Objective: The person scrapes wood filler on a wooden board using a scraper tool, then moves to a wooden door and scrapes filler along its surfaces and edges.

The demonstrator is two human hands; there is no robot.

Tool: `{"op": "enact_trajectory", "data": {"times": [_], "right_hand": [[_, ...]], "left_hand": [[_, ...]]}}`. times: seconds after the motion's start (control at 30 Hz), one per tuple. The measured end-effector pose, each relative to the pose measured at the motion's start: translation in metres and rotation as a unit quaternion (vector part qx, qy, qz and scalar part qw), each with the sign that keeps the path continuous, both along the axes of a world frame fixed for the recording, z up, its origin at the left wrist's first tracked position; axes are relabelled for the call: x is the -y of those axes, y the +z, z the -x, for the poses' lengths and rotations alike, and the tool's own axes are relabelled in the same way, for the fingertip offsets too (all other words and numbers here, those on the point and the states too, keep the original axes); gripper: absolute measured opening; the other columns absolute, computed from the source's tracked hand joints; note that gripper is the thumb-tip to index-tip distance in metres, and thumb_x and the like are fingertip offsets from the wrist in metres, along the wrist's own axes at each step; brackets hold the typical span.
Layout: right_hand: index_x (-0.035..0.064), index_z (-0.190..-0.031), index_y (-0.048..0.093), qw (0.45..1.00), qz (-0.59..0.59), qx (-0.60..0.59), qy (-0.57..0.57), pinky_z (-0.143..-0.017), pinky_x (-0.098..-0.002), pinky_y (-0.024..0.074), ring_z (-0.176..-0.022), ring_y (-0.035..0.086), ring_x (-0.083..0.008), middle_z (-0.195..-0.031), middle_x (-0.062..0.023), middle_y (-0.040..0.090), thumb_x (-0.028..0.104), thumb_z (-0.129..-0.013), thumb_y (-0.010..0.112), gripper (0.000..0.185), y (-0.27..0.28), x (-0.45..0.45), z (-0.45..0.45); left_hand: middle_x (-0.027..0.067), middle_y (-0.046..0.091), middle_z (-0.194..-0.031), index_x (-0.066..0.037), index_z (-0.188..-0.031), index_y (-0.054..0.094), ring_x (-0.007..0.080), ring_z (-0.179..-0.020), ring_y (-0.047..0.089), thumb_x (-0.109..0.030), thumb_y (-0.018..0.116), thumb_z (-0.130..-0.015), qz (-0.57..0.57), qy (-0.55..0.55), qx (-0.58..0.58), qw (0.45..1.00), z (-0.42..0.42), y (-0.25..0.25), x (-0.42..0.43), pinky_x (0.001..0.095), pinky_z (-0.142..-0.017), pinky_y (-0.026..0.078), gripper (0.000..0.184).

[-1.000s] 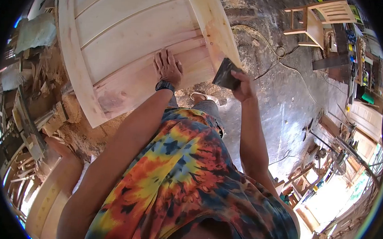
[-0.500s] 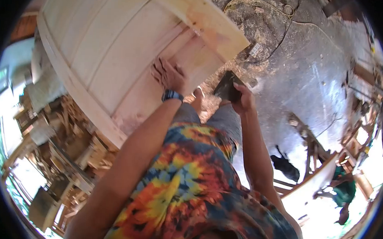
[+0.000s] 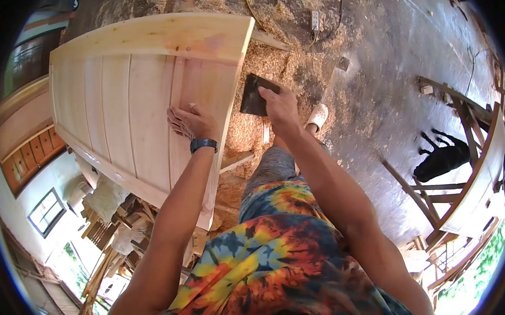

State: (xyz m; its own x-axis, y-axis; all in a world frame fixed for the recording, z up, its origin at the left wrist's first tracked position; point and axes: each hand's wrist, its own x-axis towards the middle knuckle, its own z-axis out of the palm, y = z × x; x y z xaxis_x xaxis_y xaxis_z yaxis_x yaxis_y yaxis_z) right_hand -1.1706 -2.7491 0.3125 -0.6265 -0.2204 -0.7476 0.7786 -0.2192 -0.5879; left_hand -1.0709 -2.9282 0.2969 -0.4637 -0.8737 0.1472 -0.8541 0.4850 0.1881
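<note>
A large pale wooden panel [image 3: 147, 108], like a door, has grooved boards inside a raised frame. My left hand [image 3: 193, 123], with a dark watch at the wrist, rests on the boards near the panel's right end, its fingers spread and nothing in them. Just off that end, my right hand [image 3: 281, 107] grips a dark, flat rectangular sheet [image 3: 255, 95] that looks like sandpaper, thumb on top. The fingers under the sheet are hidden.
Wood shavings [image 3: 248, 126] cover the floor around my feet. A power strip [image 3: 315, 20] with cables lies farther off. On the right, a black dog [image 3: 441, 157] lies near a wooden frame [image 3: 462, 195]. Scrap timber [image 3: 104, 258] is piled at the lower left.
My view has turned, and the panel now appears farther left. My left hand still lies on the panel. My right hand has carried the dark sheet up and away from my legs.
</note>
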Motion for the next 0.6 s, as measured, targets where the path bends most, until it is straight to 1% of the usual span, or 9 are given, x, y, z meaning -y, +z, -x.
{"op": "enact_trajectory", "data": {"times": [0.07, 0.13, 0.2, 0.27, 0.3, 0.33, 0.43, 0.53, 0.6], "right_hand": [[-0.0053, -0.117, 0.069, 1.000, 0.016, -0.010, -0.009, -0.066, -0.0289, 0.0514, -0.073, 0.064, -0.0147, -0.090, -0.0087, 0.072, 0.009, -0.090, 0.065, 0.031, 0.001, 0.009, 0.002], [-0.0047, -0.116, 0.069, 0.998, -0.024, -0.056, -0.015, -0.067, -0.0295, 0.0516, -0.073, 0.064, -0.0158, -0.091, -0.0100, 0.072, 0.010, -0.090, 0.065, 0.030, -0.007, 0.019, -0.001], [-0.0024, -0.117, 0.070, 0.998, -0.022, -0.047, -0.029, -0.067, -0.0305, 0.0518, -0.073, 0.065, -0.0161, -0.088, -0.0118, 0.073, 0.011, -0.089, 0.064, 0.031, 0.001, 0.026, -0.004], [0.0008, -0.118, 0.071, 0.990, -0.100, -0.099, -0.013, -0.068, -0.0326, 0.0527, -0.071, 0.066, -0.0173, -0.084, -0.0136, 0.073, 0.012, -0.089, 0.062, 0.033, 0.005, 0.033, -0.003], [0.0040, -0.120, 0.071, 0.989, -0.099, -0.107, 0.000, -0.069, -0.0356, 0.0538, -0.070, 0.068, -0.0231, -0.083, -0.0167, 0.073, 0.012, -0.088, 0.060, 0.034, 0.005, 0.035, -0.003], [0.0040, -0.120, 0.071, 0.989, -0.100, -0.107, 0.000, -0.069, -0.0356, 0.0538, -0.070, 0.068, -0.0231, -0.083, -0.0167, 0.073, 0.012, -0.088, 0.060, 0.034, 0.006, 0.038, -0.005], [0.0023, -0.114, 0.071, 0.974, -0.118, -0.195, 0.010, -0.072, -0.0387, 0.0541, -0.074, 0.070, -0.0333, -0.088, -0.0227, 0.071, 0.013, -0.086, 0.060, 0.031, 0.017, 0.049, -0.006], [0.0013, -0.110, 0.072, 0.960, -0.153, -0.235, -0.012, -0.074, -0.0403, 0.0538, -0.078, 0.070, -0.0347, -0.087, -0.0232, 0.069, 0.012, -0.086, 0.059, 0.029, 0.032, 0.054, -0.004], [0.0009, -0.110, 0.072, 0.947, -0.177, -0.266, -0.004, -0.075, -0.0411, 0.0539, -0.080, 0.070, -0.0358, -0.088, -0.0225, 0.069, 0.010, -0.085, 0.059, 0.029, 0.023, 0.062, -0.006]], "left_hand": [[0.0246, 0.033, -0.153, 0.001, -0.145, 0.034, 0.0436, -0.141, 0.030, -0.028, 0.054, -0.096, 0.001, -0.004, 0.004, 1.000, 0.002, 0.004, -0.004, 0.0586, -0.115, 0.023, 0.060], [0.0246, 0.033, -0.152, 0.001, -0.145, 0.034, 0.0436, -0.140, 0.031, -0.028, 0.054, -0.097, 0.003, -0.005, 0.005, 1.000, 0.004, 0.006, -0.005, 0.0583, -0.115, 0.023, 0.059], [0.0232, 0.038, -0.151, 0.000, -0.144, 0.040, 0.0413, -0.141, 0.032, -0.032, 0.049, -0.100, 0.016, -0.009, -0.006, 1.000, 0.003, 0.006, -0.007, 0.0562, -0.115, 0.025, 0.055], [0.0233, 0.039, -0.151, 0.000, -0.144, 0.040, 0.0414, -0.141, 0.033, -0.031, 0.049, -0.099, 0.020, -0.005, -0.010, 1.000, 0.004, 0.006, -0.006, 0.0559, -0.115, 0.025, 0.055], [0.0234, 0.039, -0.151, 0.000, -0.143, 0.041, 0.0415, -0.141, 0.033, -0.031, 0.049, -0.099, 0.023, -0.003, -0.009, 1.000, 0.004, 0.005, -0.006, 0.0556, -0.115, 0.025, 0.055], [0.0234, 0.039, -0.151, 0.000, -0.143, 0.041, 0.0415, -0.141, 0.033, -0.031, 0.049, -0.099, 0.022, -0.002, -0.009, 1.000, 0.003, 0.004, -0.006, 0.0556, -0.115, 0.025, 0.055], [0.0244, 0.039, -0.151, 0.001, -0.143, 0.041, 0.0417, -0.141, 0.033, -0.031, 0.050, -0.098, 0.016, -0.008, -0.021, 1.000, 0.001, 0.004, -0.003, 0.0559, -0.116, 0.025, 0.055], [0.0244, 0.038, -0.151, 0.001, -0.142, 0.042, 0.0422, -0.141, 0.033, -0.031, 0.050, -0.097, 0.028, 0.006, -0.014, 1.000, 0.003, 0.000, 0.000, 0.0561, -0.116, 0.025, 0.056], [0.0244, 0.039, -0.151, 0.001, -0.142, 0.042, 0.0433, -0.140, 0.033, -0.032, 0.051, -0.097, 0.025, 0.009, -0.019, 0.999, 0.004, -0.002, -0.001, 0.0563, -0.116, 0.024, 0.056]]}}
